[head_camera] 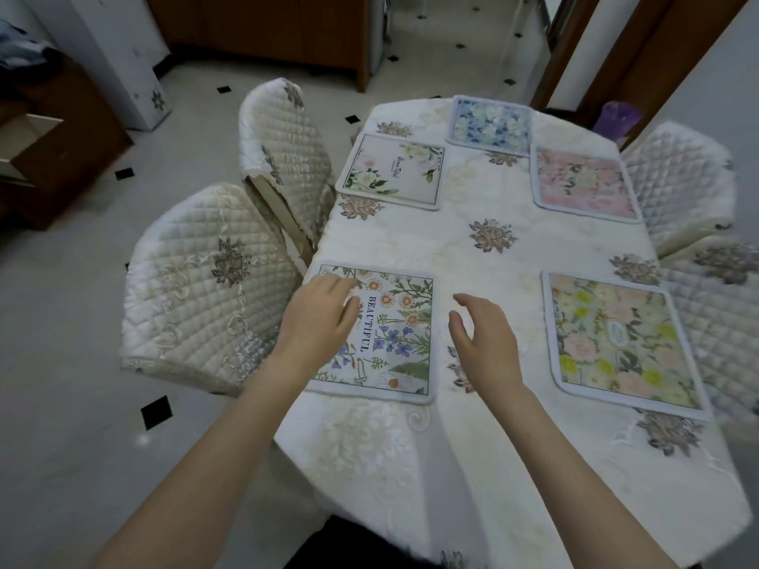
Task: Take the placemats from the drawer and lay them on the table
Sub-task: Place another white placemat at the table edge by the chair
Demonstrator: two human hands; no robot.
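Five square floral fabric placemats lie on the white-clothed desk (472, 248); the left hand (320, 318) rests flat on the daisy-printed "BEAUTIFUL" placemat (394, 334), the right hand (484, 342) hovering beside it with loose fingers.

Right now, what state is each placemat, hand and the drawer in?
BEAUTIFUL placemat: flat on the table, under the left hand.
Pastel floral placemat: flat, untouched.
White floral placemat: flat, untouched.
Blue floral placemat: flat, at the far end.
Pink floral placemat: flat, untouched.
Left hand: open, resting on the BEAUTIFUL placemat.
Right hand: open, holding nothing.
Drawer: pulled open.
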